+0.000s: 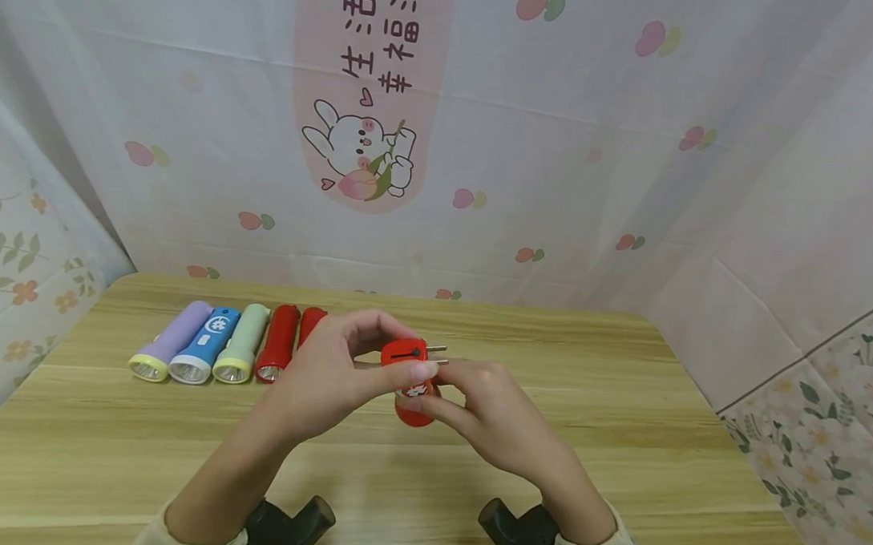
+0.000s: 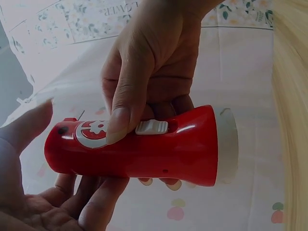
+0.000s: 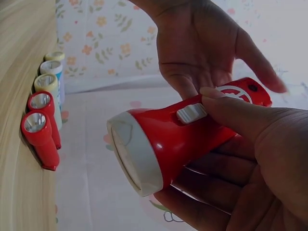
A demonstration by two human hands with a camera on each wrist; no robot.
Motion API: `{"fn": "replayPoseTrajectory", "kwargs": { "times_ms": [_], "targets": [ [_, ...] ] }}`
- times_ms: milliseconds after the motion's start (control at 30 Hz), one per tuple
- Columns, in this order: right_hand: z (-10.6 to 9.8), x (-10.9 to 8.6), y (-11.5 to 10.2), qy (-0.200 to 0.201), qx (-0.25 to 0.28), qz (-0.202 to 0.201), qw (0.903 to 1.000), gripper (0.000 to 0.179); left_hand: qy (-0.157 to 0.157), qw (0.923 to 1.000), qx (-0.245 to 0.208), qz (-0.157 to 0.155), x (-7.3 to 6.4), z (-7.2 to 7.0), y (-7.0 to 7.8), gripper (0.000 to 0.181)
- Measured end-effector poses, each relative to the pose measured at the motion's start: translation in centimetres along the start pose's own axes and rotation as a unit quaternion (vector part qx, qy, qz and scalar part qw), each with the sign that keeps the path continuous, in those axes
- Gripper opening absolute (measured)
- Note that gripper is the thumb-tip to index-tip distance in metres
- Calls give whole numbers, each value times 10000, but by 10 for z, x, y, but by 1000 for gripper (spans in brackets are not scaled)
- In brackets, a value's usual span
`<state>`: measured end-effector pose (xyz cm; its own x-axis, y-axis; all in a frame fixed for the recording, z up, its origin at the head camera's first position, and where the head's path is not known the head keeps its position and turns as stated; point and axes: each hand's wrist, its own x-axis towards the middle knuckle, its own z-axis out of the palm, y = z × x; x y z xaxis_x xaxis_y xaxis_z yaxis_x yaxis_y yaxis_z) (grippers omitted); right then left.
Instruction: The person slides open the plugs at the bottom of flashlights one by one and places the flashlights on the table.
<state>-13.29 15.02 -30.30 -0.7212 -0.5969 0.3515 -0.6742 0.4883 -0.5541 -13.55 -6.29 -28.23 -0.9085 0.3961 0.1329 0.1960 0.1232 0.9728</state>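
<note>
A red flashlight (image 2: 144, 156) with a white head ring and white slide switch (image 2: 152, 127) lies between both hands. In the head view its tail end faces me, with two metal prongs (image 1: 436, 349) sticking out to the right. My right hand (image 1: 495, 415) grips its body, thumb on the white emblem beside the switch and fingers wrapped underneath. My left hand (image 1: 332, 376) is at the tail end. Its fingers (image 2: 98, 204) touch the body from below, while its thumb (image 3: 262, 72) stretches past the tail, apart from it.
Several flashlights stand in a row at the left on the wooden table (image 1: 558, 445): purple (image 1: 177, 330), blue (image 1: 206, 345), green (image 1: 244, 339), and two red ones (image 1: 278, 338). A printed cloth (image 1: 547, 140) hangs behind. Black wrist mounts (image 1: 290, 530) sit on both forearms.
</note>
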Motion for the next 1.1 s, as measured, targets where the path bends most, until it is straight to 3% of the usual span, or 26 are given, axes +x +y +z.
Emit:
{"fn": "replayPoseTrajectory", "kwargs": {
  "times_ms": [167, 500, 667, 833, 933, 1100],
  "targets": [
    [-1, 0, 0, 28, -52, 52, 10000, 22, -203, 9995, -226, 96, -1, 0, -1, 42],
    [1, 4, -5, 125, 277, 293, 9991, 26, 386, 9989, 266, -37, -4, -3, 1, 37],
    [0, 0, -6, 79, 585, 573, 9966, 37, 431, 9989, 161, -25, -6, -3, 3, 37],
    [0, -12, -6, -257, 930, 823, 9919, 48, 378, 9990, -161, -156, -16, -3, 3, 37],
    [2, -22, -8, -424, 1116, 1013, 9877, 52, 462, 9986, -80, -256, -22, -4, 1, 36],
    [14, -36, -13, -291, 1185, 1372, 9830, 53, 544, 9975, -15, -450, -29, -5, -3, 35]
  ]
}}
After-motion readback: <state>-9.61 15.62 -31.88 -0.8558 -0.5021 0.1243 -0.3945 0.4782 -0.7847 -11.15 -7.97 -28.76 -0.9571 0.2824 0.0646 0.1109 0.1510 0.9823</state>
